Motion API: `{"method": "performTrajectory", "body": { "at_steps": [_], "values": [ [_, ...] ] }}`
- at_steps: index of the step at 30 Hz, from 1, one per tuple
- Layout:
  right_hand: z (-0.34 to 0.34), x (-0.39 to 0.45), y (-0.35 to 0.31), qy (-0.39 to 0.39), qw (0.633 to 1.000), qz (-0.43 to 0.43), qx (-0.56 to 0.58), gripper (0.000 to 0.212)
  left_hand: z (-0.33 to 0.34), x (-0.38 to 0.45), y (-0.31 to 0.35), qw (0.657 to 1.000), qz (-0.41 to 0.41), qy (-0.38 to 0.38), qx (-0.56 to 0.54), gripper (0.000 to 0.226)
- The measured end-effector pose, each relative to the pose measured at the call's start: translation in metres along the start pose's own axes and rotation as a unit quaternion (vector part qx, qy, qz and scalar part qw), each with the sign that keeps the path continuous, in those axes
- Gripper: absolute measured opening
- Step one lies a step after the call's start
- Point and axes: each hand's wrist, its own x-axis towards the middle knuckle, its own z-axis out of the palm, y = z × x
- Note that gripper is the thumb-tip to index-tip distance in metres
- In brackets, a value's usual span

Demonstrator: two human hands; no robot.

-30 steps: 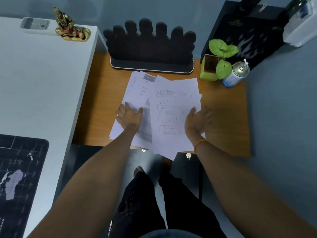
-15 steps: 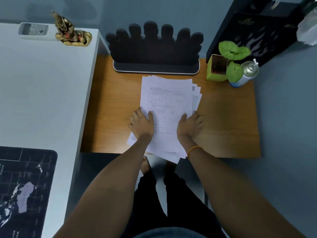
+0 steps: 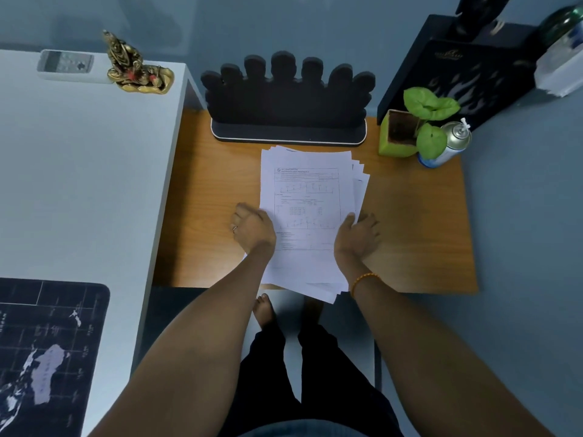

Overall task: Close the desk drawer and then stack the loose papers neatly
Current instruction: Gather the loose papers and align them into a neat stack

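White papers (image 3: 307, 197) were mostly gathered, edges fanned at right; left hand (image 3: 252, 230) and right hand (image 3: 356, 236) gripped the sides, fingers curled. No open drawer showed.

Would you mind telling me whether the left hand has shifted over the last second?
Yes. The left hand has moved right along the wooden desk, away from the white desk, pushing the papers together.

Blue-grey walls (image 3: 315, 23) surround a wooden cabinet top (image 3: 419, 222) beside a white desk (image 3: 79, 171).
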Motion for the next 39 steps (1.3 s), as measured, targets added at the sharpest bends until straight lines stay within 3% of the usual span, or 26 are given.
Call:
{"method": "performTrajectory", "body": {
  "at_steps": [5,9,12,17,20,24,28,30,33,39],
  "values": [
    [-0.002,-0.009,-0.014,-0.085,0.995,0.047,0.011,0.07,0.005,-0.007,0.009,0.998,-0.016,-0.057,-0.003,0.048],
    [-0.006,-0.007,-0.019,-0.115,0.989,0.078,0.053,0.077,0.007,-0.005,0.011,0.988,-0.088,-0.083,-0.097,0.055],
    [-0.013,-0.005,-0.019,-0.132,0.982,0.086,0.106,0.071,0.004,-0.002,0.009,0.972,-0.115,-0.103,-0.179,0.054],
    [-0.031,-0.007,-0.021,-0.162,0.969,0.078,0.172,0.044,-0.006,0.001,-0.001,0.948,-0.118,-0.179,-0.236,0.025],
    [-0.039,-0.018,-0.03,-0.145,0.969,0.048,0.193,0.041,-0.015,-0.002,0.004,0.954,-0.082,-0.157,-0.241,0.02],
    [-0.06,-0.043,-0.06,-0.083,0.957,0.006,0.278,0.046,-0.038,-0.019,0.022,0.96,0.023,-0.072,-0.27,0.025],
    [-0.086,-0.06,-0.079,-0.005,0.913,-0.06,0.403,0.023,-0.062,-0.039,0.034,0.938,0.143,-0.008,-0.316,0.008],
    [-0.091,-0.063,-0.079,0.018,0.892,-0.084,0.445,0.023,-0.069,-0.047,0.034,0.921,0.188,-0.007,-0.34,0.008],
    [-0.094,-0.066,-0.071,0.032,0.873,-0.097,0.478,0.037,-0.071,-0.051,0.029,0.91,0.215,-0.007,-0.355,0.017],
    [-0.089,-0.066,-0.055,0.015,0.886,-0.091,0.454,0.035,-0.07,-0.052,0.018,0.904,0.224,-0.006,-0.364,0.033]
  ]
}}
